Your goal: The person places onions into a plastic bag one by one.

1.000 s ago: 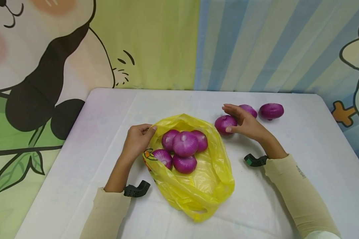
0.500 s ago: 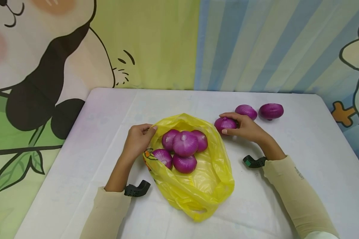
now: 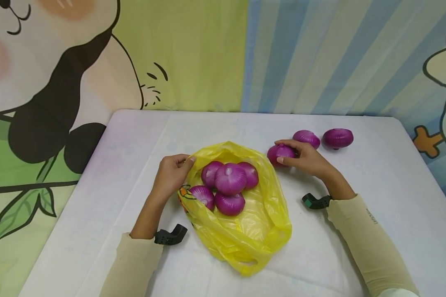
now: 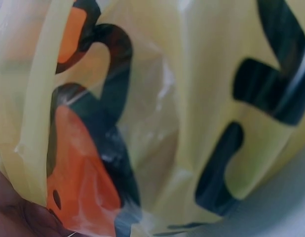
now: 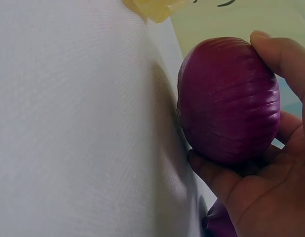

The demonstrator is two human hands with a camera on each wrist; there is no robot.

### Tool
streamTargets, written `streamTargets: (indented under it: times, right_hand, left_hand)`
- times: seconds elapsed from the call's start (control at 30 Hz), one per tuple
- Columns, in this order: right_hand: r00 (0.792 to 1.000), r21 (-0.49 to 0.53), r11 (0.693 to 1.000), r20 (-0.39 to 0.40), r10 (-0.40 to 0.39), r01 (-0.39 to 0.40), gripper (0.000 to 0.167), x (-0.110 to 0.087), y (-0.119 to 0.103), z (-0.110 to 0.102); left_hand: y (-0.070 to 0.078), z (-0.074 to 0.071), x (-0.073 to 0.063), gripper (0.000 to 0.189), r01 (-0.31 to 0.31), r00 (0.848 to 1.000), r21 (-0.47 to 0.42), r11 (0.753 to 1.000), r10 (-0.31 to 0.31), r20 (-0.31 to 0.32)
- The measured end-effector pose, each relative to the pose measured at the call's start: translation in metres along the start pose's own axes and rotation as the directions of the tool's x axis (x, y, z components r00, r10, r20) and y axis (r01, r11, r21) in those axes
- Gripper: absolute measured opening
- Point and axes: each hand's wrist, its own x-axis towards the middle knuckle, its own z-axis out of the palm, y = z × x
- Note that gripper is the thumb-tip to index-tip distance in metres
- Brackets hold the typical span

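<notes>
My left hand pinches the left rim of a yellow plastic bag that lies with its mouth spread wide. Several red onions are piled inside, toward the bag's left and far side. Printed orange and black shapes on the bag fill the left wrist view. Just beyond the bag's right edge, my right hand grips another red onion, thumb on the near side and fingers over the far side. The right wrist view has this onion between thumb and fingers, close to the tabletop.
Two more red onions, one near the right hand and one farther right, lie toward the back of the white-covered table. A cartoon-printed curtain hangs behind the table. Each wrist wears a black camera mount.
My right hand has come down and closed around the onion beside the bag, uncovering the onion behind it. The left hand and bag stay in place.
</notes>
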Motion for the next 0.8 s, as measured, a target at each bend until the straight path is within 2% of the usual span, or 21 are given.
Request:
streamTargets:
  times: [0.13,0.2,0.53,0.8]
  right_hand:
    - [1.0,0.02,1.0,-0.012,0.014,-0.014,0.054,0.0,-0.002,-0.001]
    - [1.0,0.043,0.999,-0.025,0.004,-0.002,0.053,0.002,0.005,-0.002]
    - [0.999,0.105,0.994,-0.04,-0.031,0.035,0.051,-0.001,-0.006,-0.005]
    - [0.988,0.182,0.971,-0.05,-0.147,0.154,0.051,-0.006,-0.029,-0.002]
  left_hand:
    - [0.001,0.0,0.0,0.035,-0.001,1.0,0.002,1.0,0.001,0.001]
    - [0.001,0.0,0.0,0.036,0.005,1.0,0.004,1.0,-0.005,0.003]
    - [0.001,0.0,0.0,0.036,0.006,1.0,-0.005,1.0,-0.006,0.0]
    - [0.001,0.0,0.0,0.034,0.0,1.0,0.002,1.0,0.0,-0.005]
